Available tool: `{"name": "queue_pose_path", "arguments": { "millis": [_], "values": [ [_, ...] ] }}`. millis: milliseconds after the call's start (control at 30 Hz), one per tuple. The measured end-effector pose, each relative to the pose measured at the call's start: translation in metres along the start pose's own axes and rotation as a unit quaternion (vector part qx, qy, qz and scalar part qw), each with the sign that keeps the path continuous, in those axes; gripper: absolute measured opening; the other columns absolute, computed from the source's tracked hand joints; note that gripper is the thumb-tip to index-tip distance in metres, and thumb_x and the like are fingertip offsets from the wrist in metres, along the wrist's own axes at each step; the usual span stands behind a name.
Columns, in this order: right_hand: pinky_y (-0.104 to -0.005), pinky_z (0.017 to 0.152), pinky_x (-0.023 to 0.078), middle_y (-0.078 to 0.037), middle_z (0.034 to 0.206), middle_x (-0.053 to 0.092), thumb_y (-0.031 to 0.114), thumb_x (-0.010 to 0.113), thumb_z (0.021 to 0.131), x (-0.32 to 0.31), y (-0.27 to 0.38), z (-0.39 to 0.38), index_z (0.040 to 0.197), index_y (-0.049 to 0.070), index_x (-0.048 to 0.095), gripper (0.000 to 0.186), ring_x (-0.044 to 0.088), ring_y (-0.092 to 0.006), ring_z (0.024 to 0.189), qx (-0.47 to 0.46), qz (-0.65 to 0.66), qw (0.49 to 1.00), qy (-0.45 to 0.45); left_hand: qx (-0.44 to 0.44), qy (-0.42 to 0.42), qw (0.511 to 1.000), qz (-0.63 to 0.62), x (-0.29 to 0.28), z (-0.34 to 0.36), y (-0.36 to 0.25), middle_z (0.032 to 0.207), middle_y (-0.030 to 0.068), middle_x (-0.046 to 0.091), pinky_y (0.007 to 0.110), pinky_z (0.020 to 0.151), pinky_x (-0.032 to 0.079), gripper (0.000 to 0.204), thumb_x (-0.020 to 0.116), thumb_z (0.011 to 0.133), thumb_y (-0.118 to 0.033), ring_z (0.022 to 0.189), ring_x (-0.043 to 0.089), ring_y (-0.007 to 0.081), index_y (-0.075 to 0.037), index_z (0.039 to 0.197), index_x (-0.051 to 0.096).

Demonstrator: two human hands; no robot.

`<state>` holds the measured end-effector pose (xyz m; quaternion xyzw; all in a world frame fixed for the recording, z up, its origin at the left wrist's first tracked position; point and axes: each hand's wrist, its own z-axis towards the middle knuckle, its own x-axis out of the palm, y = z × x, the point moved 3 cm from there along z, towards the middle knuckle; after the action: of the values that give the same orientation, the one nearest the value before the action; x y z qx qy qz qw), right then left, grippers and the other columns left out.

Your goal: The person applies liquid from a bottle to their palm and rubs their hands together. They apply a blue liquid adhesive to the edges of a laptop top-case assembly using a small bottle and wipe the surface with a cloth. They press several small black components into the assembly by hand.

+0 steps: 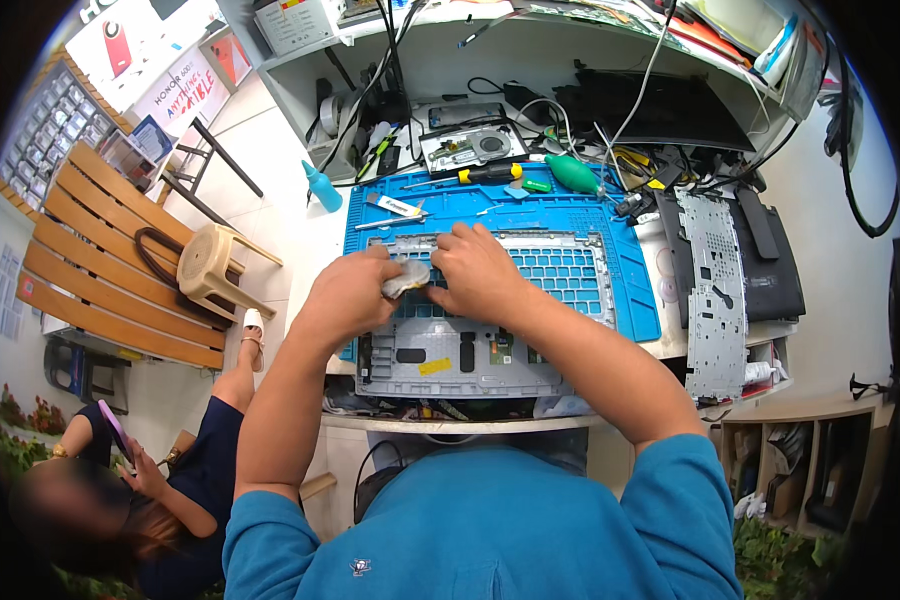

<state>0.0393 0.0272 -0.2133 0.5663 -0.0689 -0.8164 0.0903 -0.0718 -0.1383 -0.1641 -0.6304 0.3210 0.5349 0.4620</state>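
Grey laptop palmrest frame (470, 350) lies flat on the blue repair mat (630, 300), its keyboard opening a grid of empty cells through which the mat shows blue, and its near part a plain grey plate with dark slots and a small yellow tape strip. Both hands meet over the frame's upper left part: the left hand (355, 290) is closed around a crumpled pale cloth (407, 277), pressing it to the frame, while the right hand (480, 270) rests fingers-down on the frame just beside the cloth, touching it. Beyond the frame, on the far strip of the mat, lie a yellow-and-black screwdriver (490, 172), a flat metal tool with a white handle (395, 206) and a green air-blower bulb (573, 174). Past the mat from the frame sits an opened device with a fan (470, 147) amid dark cables. To the right of the frame a perforated silver metal plate (715, 290) lies on the white surface (315, 240), with dark flat parts just beside it. Left of the frame stands a blue squeeze bottle (322, 187) on the surface edge. Farther left of the frame, down on the pale tiled floor, are a beige plastic stool (210, 265) and a wooden slatted bench (100, 260), and near the lower left a seated person in dark clothes holds a phone (118, 435).
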Motion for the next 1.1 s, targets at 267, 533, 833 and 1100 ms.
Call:
{"name": "queue_pose_path", "arguments": {
  "millis": [267,533,833,1100],
  "values": [
    [-0.0454,0.100,0.049,-0.016,0.117,0.073,0.051,0.089,0.086,-0.040,-0.004,-0.028,0.106,0.001,0.081,0.055,0.063,-0.0332,0.117,0.000,0.026,0.999,0.021,-0.016,-0.017,1.000,0.010,0.002,-0.011,-0.002,0.114,0.0113,0.072,0.047,0.091,0.059,0.032,0.081,0.089,-0.014,0.105,0.073,0.0374,-0.012,0.121,0.082],
    [-0.0630,0.131,0.029,-0.018,0.133,0.068,0.065,0.091,0.077,-0.070,0.036,-0.084,0.129,-0.001,0.072,0.086,0.060,-0.0354,0.136,-0.005,0.022,0.983,0.184,-0.006,-0.027,1.000,0.010,0.006,-0.009,-0.001,0.112,0.0116,0.072,0.048,0.089,0.059,0.030,0.081,0.088,-0.013,0.103,0.073,0.0376,-0.013,0.118,0.083],
    [-0.0647,0.136,0.021,-0.014,0.115,0.070,0.053,0.093,0.077,-0.054,0.060,-0.105,0.116,-0.002,0.074,0.070,0.067,-0.0317,0.122,-0.037,-0.011,0.989,0.143,0.094,0.018,0.995,0.004,0.010,0.008,-0.030,0.109,0.0081,0.072,0.047,0.087,0.061,0.033,0.079,0.081,-0.008,0.100,0.075,0.0351,-0.014,0.113,0.084],
    [-0.0609,0.137,0.023,-0.017,0.116,0.071,0.046,0.090,0.080,-0.053,0.064,-0.109,0.116,-0.003,0.073,0.063,0.067,-0.0341,0.124,-0.020,-0.018,0.992,0.121,0.105,0.041,0.993,0.039,-0.005,0.013,-0.026,0.109,0.0076,0.072,0.044,0.087,0.060,0.047,0.081,0.073,-0.004,0.103,0.074,0.0341,-0.018,0.118,0.086]
  ]
}}
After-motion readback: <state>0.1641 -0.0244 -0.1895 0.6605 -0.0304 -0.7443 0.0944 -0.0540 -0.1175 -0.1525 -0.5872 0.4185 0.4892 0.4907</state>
